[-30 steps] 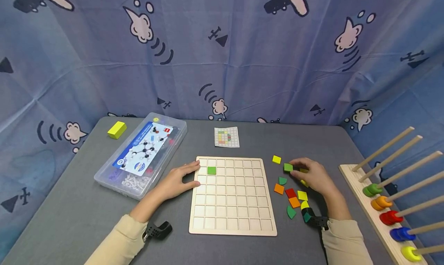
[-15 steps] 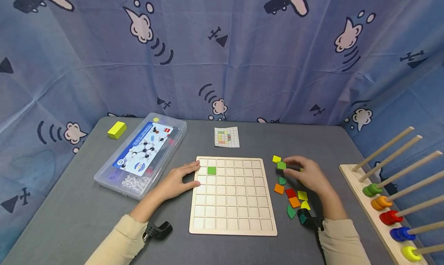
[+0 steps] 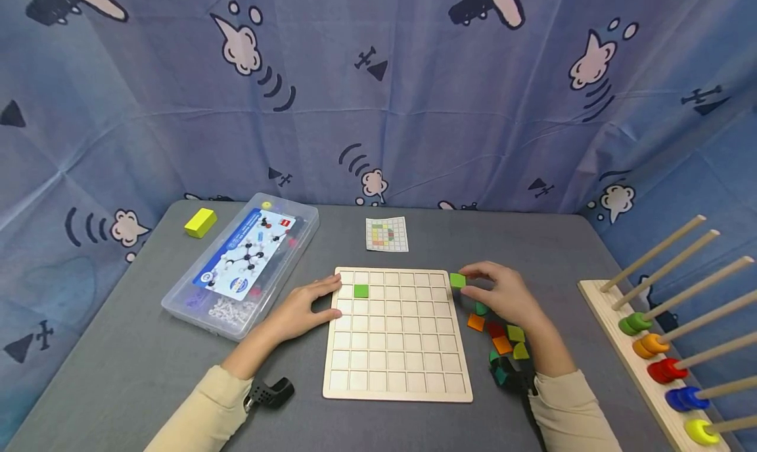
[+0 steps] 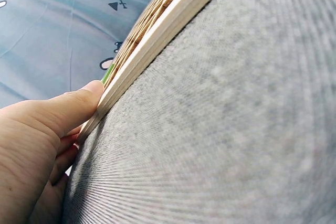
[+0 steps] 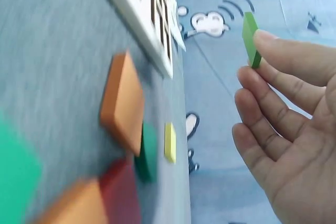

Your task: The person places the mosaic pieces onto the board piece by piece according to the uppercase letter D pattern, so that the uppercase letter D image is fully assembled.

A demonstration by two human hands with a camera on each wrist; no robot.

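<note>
My right hand [image 3: 503, 293] pinches a green square tile [image 3: 457, 280] between thumb and fingertips, just off the upper right corner of the wooden grid board [image 3: 396, 347]. The right wrist view has the tile [image 5: 251, 39] held up off the table. At the board's left edge rests my left hand [image 3: 301, 313], thumb and fingers spread apart; its thumb [image 4: 86, 100] touches the rim. Another green square tile [image 3: 361, 291] lies in a cell near the board's upper left. Loose orange [image 3: 476, 322], red, yellow and dark green tiles lie right of the board, some partly hidden by the right hand and wrist strap.
A small printed grid card [image 3: 387, 234] lies behind the board. To the left are a clear lidded plastic case [image 3: 242, 268] and a yellow block [image 3: 201, 223]. A wooden peg stand [image 3: 644, 360] with coloured rings is at the far right.
My right hand has moved left with the green tile, from over the loose pieces to the board's upper right corner. The left hand has stayed at the board's edge.
</note>
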